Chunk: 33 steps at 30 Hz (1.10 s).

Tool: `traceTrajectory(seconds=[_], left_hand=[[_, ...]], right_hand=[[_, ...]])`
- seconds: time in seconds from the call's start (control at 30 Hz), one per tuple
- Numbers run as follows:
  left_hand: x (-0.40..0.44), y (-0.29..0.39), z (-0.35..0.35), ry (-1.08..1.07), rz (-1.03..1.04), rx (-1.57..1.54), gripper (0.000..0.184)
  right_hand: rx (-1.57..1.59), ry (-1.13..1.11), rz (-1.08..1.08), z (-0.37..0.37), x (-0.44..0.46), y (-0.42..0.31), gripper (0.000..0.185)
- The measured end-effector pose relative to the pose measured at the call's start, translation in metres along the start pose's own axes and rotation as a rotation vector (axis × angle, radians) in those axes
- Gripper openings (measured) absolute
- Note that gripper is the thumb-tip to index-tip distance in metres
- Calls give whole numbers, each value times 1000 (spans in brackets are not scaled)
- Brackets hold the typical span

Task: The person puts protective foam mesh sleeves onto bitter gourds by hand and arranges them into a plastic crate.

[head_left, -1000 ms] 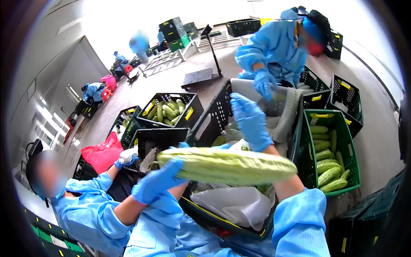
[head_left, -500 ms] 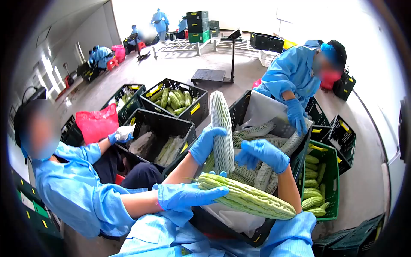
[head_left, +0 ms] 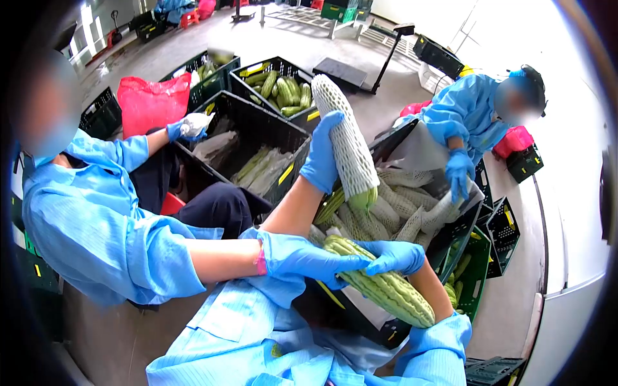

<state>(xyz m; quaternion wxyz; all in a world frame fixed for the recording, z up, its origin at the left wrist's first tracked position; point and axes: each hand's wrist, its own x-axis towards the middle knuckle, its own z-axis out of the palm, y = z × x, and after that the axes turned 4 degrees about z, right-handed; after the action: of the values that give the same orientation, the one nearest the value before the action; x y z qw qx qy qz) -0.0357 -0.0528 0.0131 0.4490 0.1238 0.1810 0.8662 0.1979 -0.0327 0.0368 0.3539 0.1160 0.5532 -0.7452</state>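
Note:
My left hand (head_left: 324, 154), in a blue glove, is closed around a bitter gourd in a white foam net (head_left: 347, 138), held tilted with its bare green end (head_left: 364, 198) pointing down. Below it lies a bare, ridged bitter gourd (head_left: 393, 297). My right hand (head_left: 396, 257), also gloved, is closed over the upper part of this gourd. A co-worker's gloved hand (head_left: 315, 260), reaching in from the left, still grips the same gourd near its other end. Behind my hands, a dark crate (head_left: 444, 248) holds several netted gourds (head_left: 399, 199).
The co-worker at left (head_left: 109, 219) holds a white bundle (head_left: 195, 125) in the other hand. Opposite, another person (head_left: 467, 109) reaches into the netted-gourd crate. Around stand a crate of bare gourds (head_left: 241, 74), a green crate (head_left: 476, 283), a pink bag (head_left: 151, 106) and a floor scale (head_left: 340, 73).
My right hand has come down onto the bare gourd beside the co-worker's hand. The netted gourd in my left hand has tilted, its green end now showing. The view has shifted downward.

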Motion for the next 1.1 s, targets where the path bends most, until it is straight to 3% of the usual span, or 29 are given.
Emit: traceTrajectory(seconds=[0.1, 0.23, 0.37, 0.47, 0.6, 0.63, 0.73, 0.8, 0.87, 1.0, 1.1], left_hand=[[11, 1, -9, 15, 81, 8, 38], [18, 8, -14, 52, 104, -15, 38], [22, 14, -27, 88, 136, -57, 39], [39, 12, -66, 92, 176, -92, 39], [54, 5, -106, 79, 194, -132, 39], [46, 5, -94, 78, 162, -174, 40], [31, 3, -65, 163, 153, -148, 46], [34, -2, -61, 185, 178, -82, 49], [33, -5, -62, 178, 159, -82, 47], [33, -7, -61, 158, 149, -36, 46], [43, -9, -75, 131, 151, -2, 45]], right_hand=[[63, 108, -17, 9, 3, -10, 107], [267, 91, -207, 11, -7, -24, 90], [623, 472, -478, -17, -20, -1, 55], [619, 640, -593, -46, -32, 1, 54], [737, 647, -768, -75, -42, 10, 60], [721, 394, -824, -92, -47, 17, 65], [894, 307, -896, -110, -51, 28, 53], [894, -187, -972, -123, -52, 32, 61], [879, -309, -976, -128, -57, 38, 64], [838, -293, -1055, -124, -64, 35, 67], [753, -9, -1061, -112, -74, 27, 64]])
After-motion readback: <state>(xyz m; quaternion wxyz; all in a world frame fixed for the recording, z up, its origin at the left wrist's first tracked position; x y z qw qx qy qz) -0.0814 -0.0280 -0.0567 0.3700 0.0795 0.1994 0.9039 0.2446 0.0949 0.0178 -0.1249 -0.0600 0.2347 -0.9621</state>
